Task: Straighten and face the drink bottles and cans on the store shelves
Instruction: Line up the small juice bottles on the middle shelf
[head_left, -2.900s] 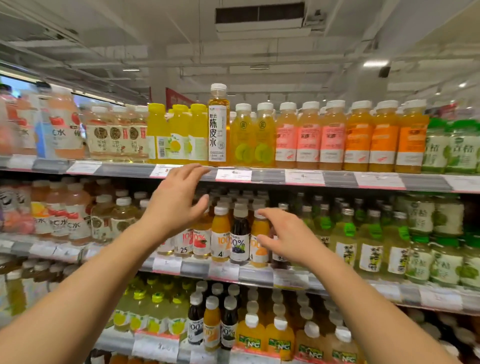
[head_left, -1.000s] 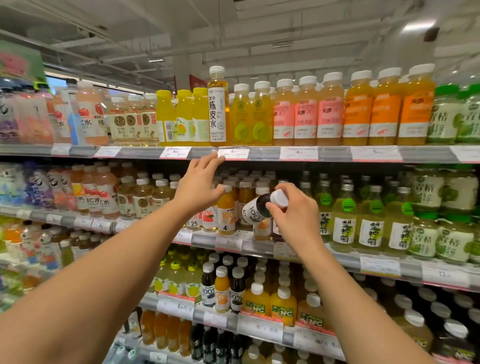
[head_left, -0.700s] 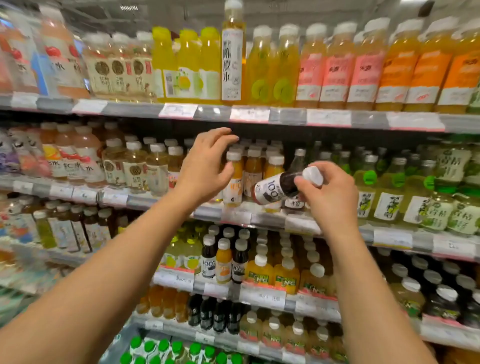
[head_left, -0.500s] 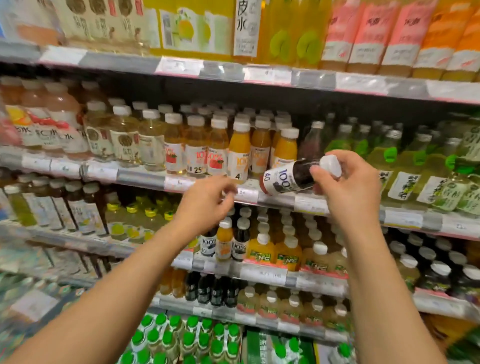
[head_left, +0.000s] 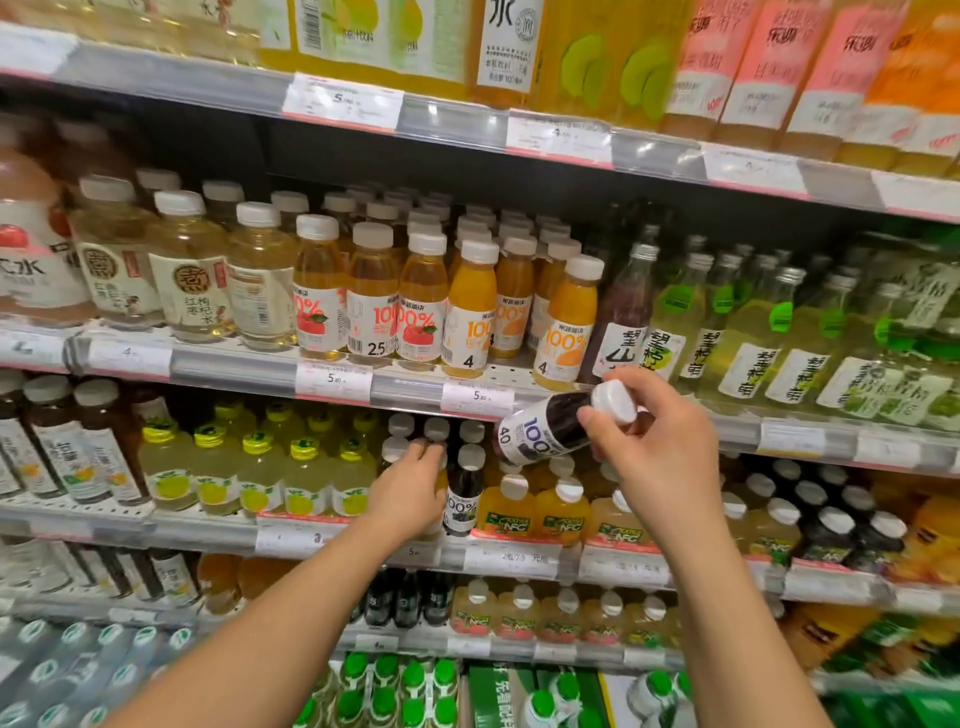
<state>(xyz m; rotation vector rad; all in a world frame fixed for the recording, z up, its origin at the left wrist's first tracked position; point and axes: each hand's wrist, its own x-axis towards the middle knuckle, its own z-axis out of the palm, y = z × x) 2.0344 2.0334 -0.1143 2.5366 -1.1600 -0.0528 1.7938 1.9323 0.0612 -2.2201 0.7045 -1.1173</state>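
Note:
My right hand (head_left: 654, 441) grips a small dark juice bottle (head_left: 545, 428) by its white cap, tilted with its base to the left, in front of the middle shelf's edge. My left hand (head_left: 410, 493) reaches into the shelf below and its fingers rest on small bottles there, beside an upright dark juice bottle (head_left: 464, 496) of the same kind. On the middle shelf stand small apple juice bottles (head_left: 371, 306) and orange juice bottles (head_left: 569, 327), labels facing out.
Pale tea bottles (head_left: 187, 275) stand left on the middle shelf, green-labelled glass bottles (head_left: 743, 332) to the right. Yellow NFC juice bottles (head_left: 561, 509) and lemon drinks (head_left: 260, 467) fill the lower shelf. Price rails (head_left: 332, 382) front every shelf. Green-capped bottles (head_left: 395, 686) sit at the bottom.
My right hand lifted the dark bottle off the middle shelf and carried it down, tilted. My left hand dropped from the middle shelf to the bottles one shelf lower. The view tilted down.

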